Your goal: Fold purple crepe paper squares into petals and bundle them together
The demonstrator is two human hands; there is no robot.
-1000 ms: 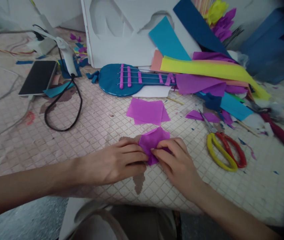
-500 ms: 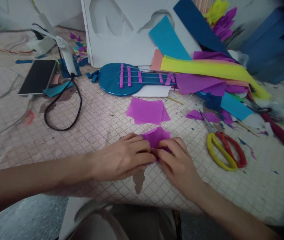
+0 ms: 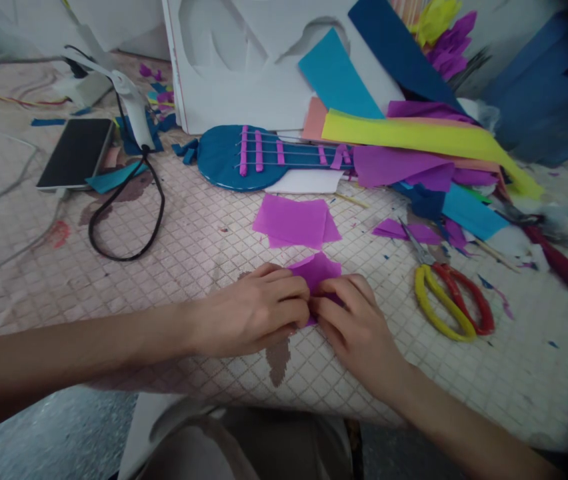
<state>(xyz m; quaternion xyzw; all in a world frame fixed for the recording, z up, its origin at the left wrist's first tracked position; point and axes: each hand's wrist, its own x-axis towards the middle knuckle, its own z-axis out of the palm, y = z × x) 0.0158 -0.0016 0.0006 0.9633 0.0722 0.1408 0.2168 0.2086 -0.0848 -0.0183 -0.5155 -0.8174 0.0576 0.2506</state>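
The left hand (image 3: 254, 313) has slid over toward the right hand (image 3: 359, 327), so less of the purple paper (image 3: 317, 272) shows now than a moment ago. Both hands are curled, fingertips pinching the paper at the low middle of the picture, flat on the table (image 3: 189, 233). I think small, even, firmly pressed folds would work best; more purple sheets (image 3: 294, 221) lie just above, scissors (image 3: 444, 300) to the right.
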